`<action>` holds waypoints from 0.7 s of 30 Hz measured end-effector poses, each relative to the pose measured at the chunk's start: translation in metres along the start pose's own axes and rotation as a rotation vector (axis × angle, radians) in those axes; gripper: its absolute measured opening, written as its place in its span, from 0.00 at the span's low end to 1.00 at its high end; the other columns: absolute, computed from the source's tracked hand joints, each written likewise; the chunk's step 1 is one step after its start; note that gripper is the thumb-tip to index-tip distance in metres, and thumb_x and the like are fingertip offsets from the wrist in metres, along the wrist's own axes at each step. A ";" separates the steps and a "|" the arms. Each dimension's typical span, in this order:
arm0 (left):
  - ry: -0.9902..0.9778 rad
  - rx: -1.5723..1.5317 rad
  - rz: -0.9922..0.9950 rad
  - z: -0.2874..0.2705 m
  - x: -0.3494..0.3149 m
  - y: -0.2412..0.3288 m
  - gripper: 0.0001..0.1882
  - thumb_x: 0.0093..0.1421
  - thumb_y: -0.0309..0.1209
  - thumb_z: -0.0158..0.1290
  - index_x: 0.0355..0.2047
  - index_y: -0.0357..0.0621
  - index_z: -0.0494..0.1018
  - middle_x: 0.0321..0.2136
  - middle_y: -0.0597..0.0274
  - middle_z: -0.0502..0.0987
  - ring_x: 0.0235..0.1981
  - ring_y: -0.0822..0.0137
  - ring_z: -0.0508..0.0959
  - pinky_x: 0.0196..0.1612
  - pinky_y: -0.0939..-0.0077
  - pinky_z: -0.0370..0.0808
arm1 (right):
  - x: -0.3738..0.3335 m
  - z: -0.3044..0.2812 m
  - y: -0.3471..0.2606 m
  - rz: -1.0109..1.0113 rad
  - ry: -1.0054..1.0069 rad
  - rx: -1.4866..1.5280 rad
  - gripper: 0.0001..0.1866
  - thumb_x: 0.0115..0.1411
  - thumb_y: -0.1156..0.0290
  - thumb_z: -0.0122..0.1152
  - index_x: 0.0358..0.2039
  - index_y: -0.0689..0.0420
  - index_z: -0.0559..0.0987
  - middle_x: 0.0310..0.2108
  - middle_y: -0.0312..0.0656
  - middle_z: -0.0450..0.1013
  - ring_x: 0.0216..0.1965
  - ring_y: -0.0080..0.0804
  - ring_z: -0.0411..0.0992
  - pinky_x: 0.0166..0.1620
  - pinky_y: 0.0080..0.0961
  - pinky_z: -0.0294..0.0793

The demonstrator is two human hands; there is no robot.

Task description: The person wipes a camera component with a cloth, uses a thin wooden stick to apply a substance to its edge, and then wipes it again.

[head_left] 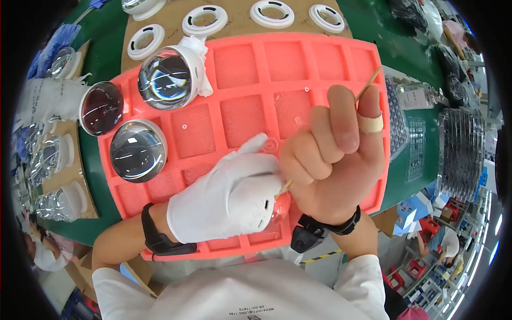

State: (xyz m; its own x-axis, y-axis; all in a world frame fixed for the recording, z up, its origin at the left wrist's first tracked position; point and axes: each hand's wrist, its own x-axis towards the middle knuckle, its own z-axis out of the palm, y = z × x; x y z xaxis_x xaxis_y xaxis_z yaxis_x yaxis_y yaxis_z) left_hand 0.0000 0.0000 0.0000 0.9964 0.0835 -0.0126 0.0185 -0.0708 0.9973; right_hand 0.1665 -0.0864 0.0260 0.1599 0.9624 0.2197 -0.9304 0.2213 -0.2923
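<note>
Head view: left hand [226,200] in white glove, closed over a small clear lens piece [278,210] at the near edge of the pink foam tray [320,58]. Right hand [333,160] bare, clenched in a fist around a thin wooden stick [367,88], tip touching the piece between both hands. Risk, my read: stick slips and scratches the optic, or the bare hand smudges it. Three big dome lenses [165,77] sit far left on the tray; a knock could roll them onto the green tabletop [410,176].
</note>
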 end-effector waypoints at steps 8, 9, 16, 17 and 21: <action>0.199 0.675 0.154 0.000 -0.001 0.028 0.21 0.50 0.30 0.64 0.45 0.44 0.73 0.39 0.60 0.76 0.44 0.57 0.77 0.63 0.48 0.68 | -0.011 0.002 -0.003 -0.091 0.029 -0.245 0.26 0.77 0.48 0.29 0.25 0.52 0.61 0.17 0.31 0.53 0.15 0.21 0.46 0.19 0.23 0.47; 0.202 0.665 0.154 0.002 0.000 0.025 0.21 0.50 0.30 0.64 0.45 0.44 0.73 0.39 0.60 0.76 0.44 0.57 0.77 0.63 0.48 0.68 | -0.011 0.002 -0.004 -0.084 0.006 -0.237 0.26 0.77 0.49 0.29 0.25 0.52 0.60 0.17 0.31 0.53 0.15 0.21 0.46 0.19 0.23 0.47; 0.185 0.501 0.076 -0.001 0.001 0.016 0.20 0.48 0.29 0.63 0.42 0.41 0.72 0.39 0.57 0.76 0.43 0.53 0.76 0.60 0.55 0.71 | -0.007 -0.002 0.004 -0.047 0.347 -0.004 0.24 0.77 0.51 0.29 0.25 0.50 0.58 0.17 0.29 0.50 0.15 0.21 0.45 0.19 0.23 0.44; 0.159 0.496 0.100 -0.003 0.002 0.014 0.20 0.48 0.29 0.63 0.41 0.41 0.72 0.39 0.56 0.76 0.43 0.52 0.75 0.60 0.55 0.71 | -0.006 -0.001 0.003 -0.046 0.347 -0.009 0.24 0.77 0.51 0.29 0.25 0.50 0.58 0.17 0.29 0.50 0.15 0.21 0.45 0.19 0.23 0.44; 0.117 0.477 0.091 -0.006 0.003 0.020 0.21 0.48 0.29 0.64 0.42 0.40 0.72 0.40 0.56 0.76 0.43 0.51 0.76 0.61 0.54 0.71 | -0.008 0.001 0.000 -0.051 0.348 -0.028 0.24 0.77 0.52 0.30 0.24 0.50 0.58 0.17 0.29 0.49 0.14 0.20 0.43 0.20 0.24 0.44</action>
State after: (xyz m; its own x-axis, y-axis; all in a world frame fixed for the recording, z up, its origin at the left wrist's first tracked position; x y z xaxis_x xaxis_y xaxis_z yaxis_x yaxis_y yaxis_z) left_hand 0.0031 0.0045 0.0199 0.9803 0.1649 0.1084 -0.0052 -0.5278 0.8493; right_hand 0.1648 -0.0938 0.0249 0.3132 0.9450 -0.0940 -0.9096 0.2700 -0.3159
